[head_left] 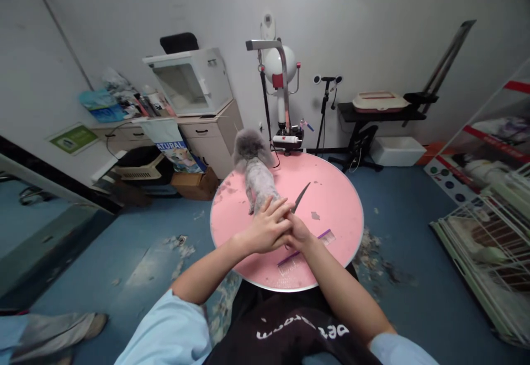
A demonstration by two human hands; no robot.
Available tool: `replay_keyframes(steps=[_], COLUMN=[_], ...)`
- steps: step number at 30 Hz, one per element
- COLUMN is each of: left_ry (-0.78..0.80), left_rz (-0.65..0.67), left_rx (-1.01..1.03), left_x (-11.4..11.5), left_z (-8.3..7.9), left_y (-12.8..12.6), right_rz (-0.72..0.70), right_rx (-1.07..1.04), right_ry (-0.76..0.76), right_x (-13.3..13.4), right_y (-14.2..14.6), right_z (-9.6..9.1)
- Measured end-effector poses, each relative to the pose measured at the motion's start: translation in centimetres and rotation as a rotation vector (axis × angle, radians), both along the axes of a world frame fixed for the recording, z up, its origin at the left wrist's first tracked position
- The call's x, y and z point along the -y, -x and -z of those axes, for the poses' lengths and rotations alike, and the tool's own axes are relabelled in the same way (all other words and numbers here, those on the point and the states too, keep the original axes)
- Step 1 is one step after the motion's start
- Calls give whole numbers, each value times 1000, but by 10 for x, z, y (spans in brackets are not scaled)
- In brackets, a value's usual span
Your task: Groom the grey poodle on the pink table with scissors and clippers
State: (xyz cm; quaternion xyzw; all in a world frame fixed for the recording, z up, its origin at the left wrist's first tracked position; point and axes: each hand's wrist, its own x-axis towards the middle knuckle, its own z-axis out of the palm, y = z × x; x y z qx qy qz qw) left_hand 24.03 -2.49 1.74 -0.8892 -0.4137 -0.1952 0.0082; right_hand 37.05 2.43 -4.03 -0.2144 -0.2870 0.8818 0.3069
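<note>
A small grey dog (260, 180) with a fluffy head and close-cut body stands on the round pink grooming table (331, 188), facing away from me. My right hand (298, 233) is closed around a pair of scissors (301, 197), with the blades pointing up and away to the right. My left hand (270, 227) lies partly across my right hand, its fingers stretched out at the dog's rear. The two hands hide the dog's hind end and the scissor handles. A purple-backed comb (324, 234) lies on the table, partly covered by my right wrist.
A grooming arm (285, 86) with a hanging strap (265, 97) rises behind the table. Cut fur (370, 252) litters the blue floor. To the right stands a wire cage (480, 243); to the left, a cabinet (207, 138). Another person's leg (62, 329) shows at lower left.
</note>
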Motion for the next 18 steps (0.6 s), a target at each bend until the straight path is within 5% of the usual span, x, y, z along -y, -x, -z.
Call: replay_keyframes(steps=[4, 8, 12, 18], left_ry=[141, 329, 322, 235], left_rz=[2, 62, 174, 173], left_rx=[165, 16, -93, -166], left_x=[-6, -26, -39, -50], left_z=[-9, -19, -21, -9], left_y=[13, 14, 2, -11], right_rz=[67, 60, 108, 144], right_rx=[63, 210, 372, 486], right_ry=[-68, -194, -301, -359], right_x=[1, 3, 2, -1], right_y=[-6, -27, -45, -55], right_z=[1, -7, -17, -16])
